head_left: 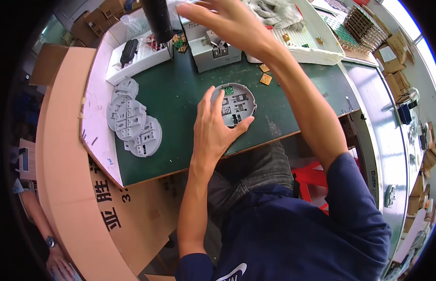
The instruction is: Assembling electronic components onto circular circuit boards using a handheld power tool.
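Observation:
A round grey plastic housing (pixel 248 112) lies on the green work surface, its moulded compartments facing up. Inside its far rim sits a small green circuit board (pixel 228 90). My left hand (pixel 213 126) grips the housing, with fingers along its left side and the thumb at the near right rim. Higher up, my right hand (pixel 227 21) reaches across the grey metal box-shaped device (pixel 218 58), fingers stretched to the left and partly cut off by the top edge. Beside those fingertips hangs a black cylindrical tool (pixel 157 21), apart from the hand as far as I can see.
Several similar grey housings (pixel 133 119) are heaped at the left. A white box (pixel 138 63) holds a black object and small red parts. Small orange-brown pieces (pixel 265 78) lie right of the metal device. A white foam tray (pixel 321 51) with a grey cloth (pixel 276 14) stands far right.

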